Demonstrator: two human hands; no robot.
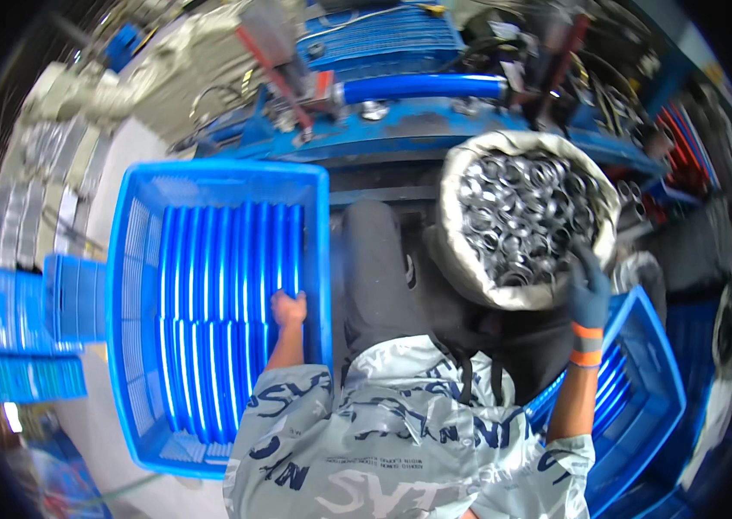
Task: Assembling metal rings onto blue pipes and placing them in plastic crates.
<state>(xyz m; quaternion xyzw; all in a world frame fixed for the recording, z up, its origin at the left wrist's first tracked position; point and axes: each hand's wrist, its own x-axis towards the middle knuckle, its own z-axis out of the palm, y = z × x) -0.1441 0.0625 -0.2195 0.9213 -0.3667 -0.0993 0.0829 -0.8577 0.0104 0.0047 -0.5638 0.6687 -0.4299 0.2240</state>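
Observation:
My bare left hand (289, 308) is inside a large blue crate (226, 176), its fingers curled at the near end of a glossy blue tube (295, 246) on the crate's right side. More blue tubes (201, 372) lie side by side there in two rows. On the other side, my right hand (589, 281) wears a grey glove, with an orange and grey band at the wrist. It is at the near right rim of a round whitish fabric sack (469, 268) filled with metal rings (528, 208). Motion blur smears its fingers, so any hold is unclear.
Ahead, a blue metal bench (383, 130) carries a machine with a blue tube (422, 87) lying across it. A tilted blue crate (642, 389) with more tubes stands by my right forearm. Smaller blue bins (7, 303) are stacked at far left. My legs lie between crate and sack.

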